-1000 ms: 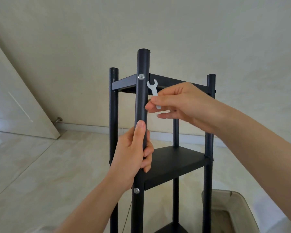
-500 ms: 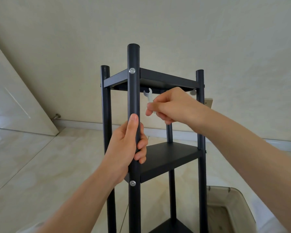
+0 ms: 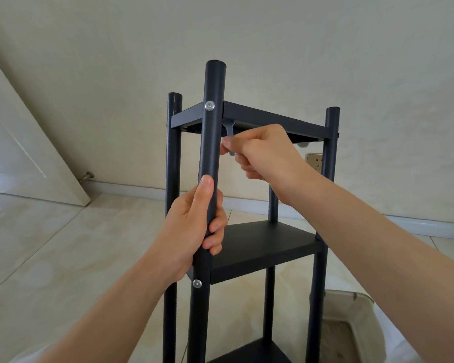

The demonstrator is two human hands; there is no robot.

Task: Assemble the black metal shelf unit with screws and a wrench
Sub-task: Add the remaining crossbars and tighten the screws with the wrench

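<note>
The black metal shelf unit (image 3: pixel 262 244) stands upright in front of me, with its round posts and flat shelves. My left hand (image 3: pixel 197 224) grips the near post (image 3: pixel 211 142) just above the middle shelf. My right hand (image 3: pixel 262 153) pinches a small flat silver wrench (image 3: pixel 230 132), whose head reaches up under the top shelf (image 3: pixel 275 120) right behind the near post. One silver screw head (image 3: pixel 209 105) shows on the near post at the top shelf, another screw head (image 3: pixel 197 283) at the middle shelf.
A beige plastic bin (image 3: pixel 351 326) sits on the tiled floor at the lower right, beside the unit. A cream door (image 3: pixel 24 153) leans open at the left, with a doorstop (image 3: pixel 87 176) by the wall. A wall socket (image 3: pixel 314 161) is behind the right post.
My right hand has carried the wrench from the front of the top shelf down and under it, behind the near post. My left hand has kept its grip on the post.
</note>
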